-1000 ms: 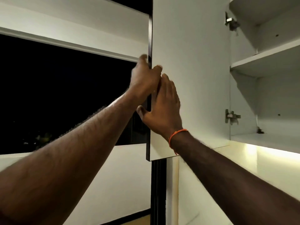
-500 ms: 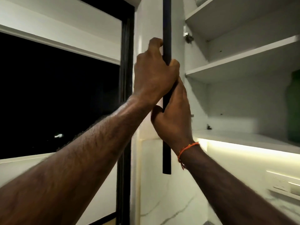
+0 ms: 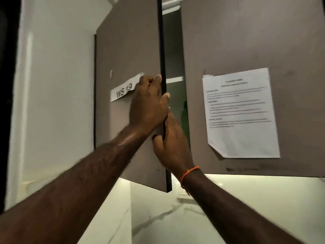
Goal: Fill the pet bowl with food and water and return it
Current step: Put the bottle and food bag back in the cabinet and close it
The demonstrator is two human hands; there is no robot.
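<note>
The left door (image 3: 126, 50) of an upper wall cabinet is brown with a dark edge and stands slightly ajar. My left hand (image 3: 147, 106) lies on its front near the edge, fingers curled around that edge, partly covering a paper label reading "WS 19" (image 3: 123, 91). My right hand (image 3: 171, 147), with an orange thread at the wrist, grips the same edge just below. Through the narrow gap I see a white shelf (image 3: 175, 79) and something green (image 3: 184, 111) inside. No pet bowl, food or water is in view.
The right cabinet door (image 3: 246, 32) is closed and carries a taped printed sheet (image 3: 241, 113). A lit strip glows under the cabinet above a white marbled wall (image 3: 167, 213). A white wall (image 3: 52, 85) stands to the left.
The door has swung from wide open, through edge-on, to nearly closed, with both hands staying on its edge. The view has turned right, away from the dark window.
</note>
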